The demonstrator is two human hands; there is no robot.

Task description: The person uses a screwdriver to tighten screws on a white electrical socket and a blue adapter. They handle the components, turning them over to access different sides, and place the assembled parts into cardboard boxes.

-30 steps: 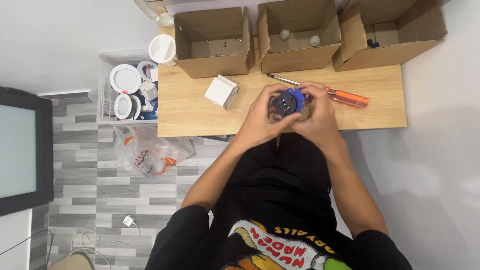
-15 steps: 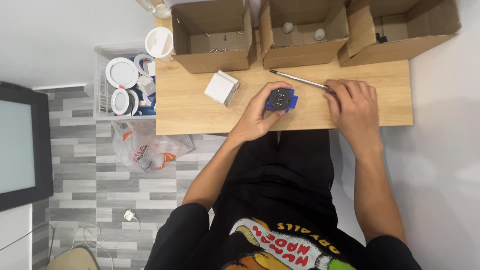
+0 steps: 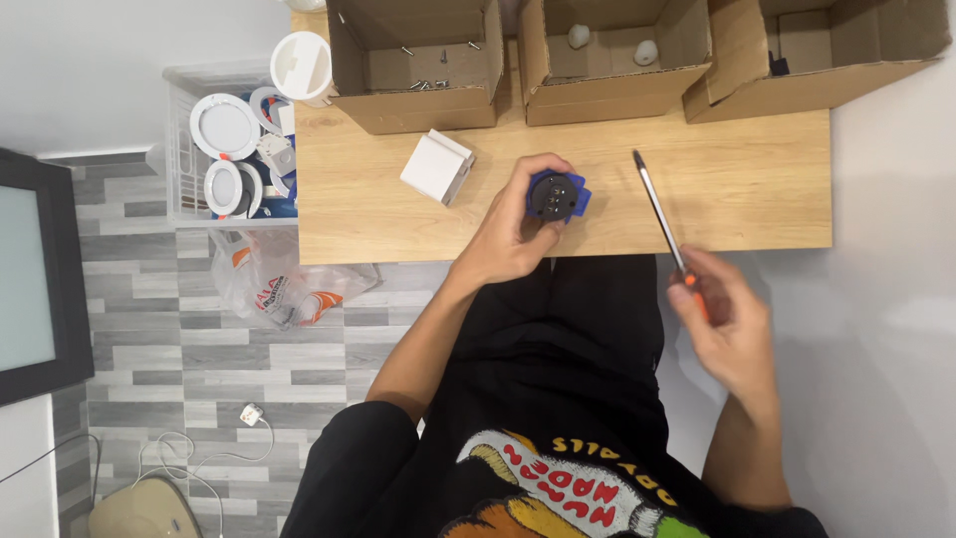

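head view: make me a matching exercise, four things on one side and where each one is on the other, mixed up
Things
1. screwdriver
2. blue and black round part
3. small white box
4. loose screws

Places
A. in the left cardboard box
B. lying free on the wooden table
C. in the right hand
D. in the left hand

Pairs: 1-C, 2-D, 3-B, 4-A

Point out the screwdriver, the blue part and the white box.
screwdriver (image 3: 657, 209), head view, mid shaft
blue part (image 3: 556, 194), head view, dark round face
white box (image 3: 436, 167), head view, top face
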